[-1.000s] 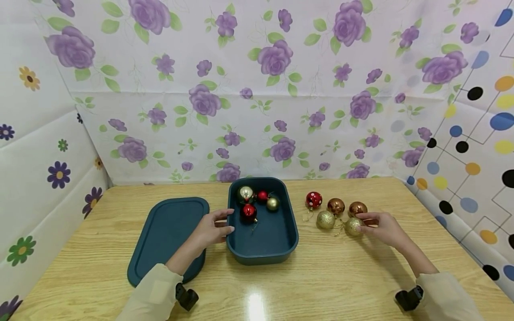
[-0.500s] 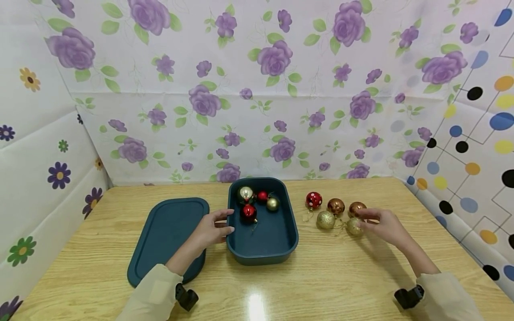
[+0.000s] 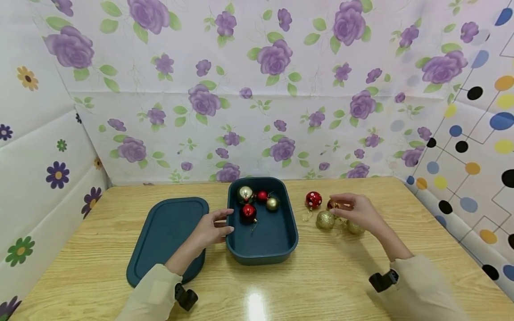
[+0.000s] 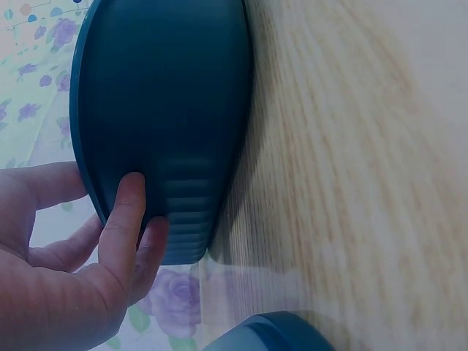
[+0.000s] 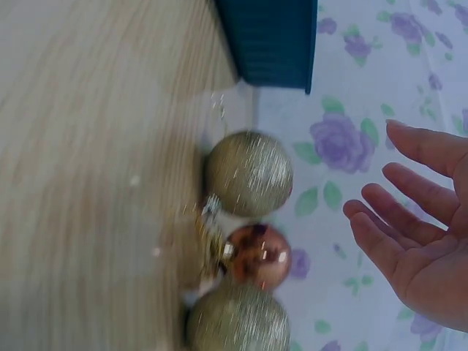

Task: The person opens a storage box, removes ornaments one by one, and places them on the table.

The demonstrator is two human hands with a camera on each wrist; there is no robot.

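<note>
My left hand holds the left rim of the dark teal box; in the left wrist view some fingers lie on its outer wall while others reach over the rim. Inside the box are a silvery bauble, two red baubles and a small gold bauble. My right hand hovers over the loose baubles with nothing in its fingers. Below it lie two glittery gold baubles and a copper bauble; the other copper one is hidden in the head view. A red bauble with white dots sits just left.
A dark teal lid lies flat left of the box, under my left forearm. Flowered cloth hangs behind the wooden table, and a dotted cloth borders the right side.
My right hand has left the gold glitter bauble at the right and moved left and up over the copper ones. The left hand and box have stayed in place.
</note>
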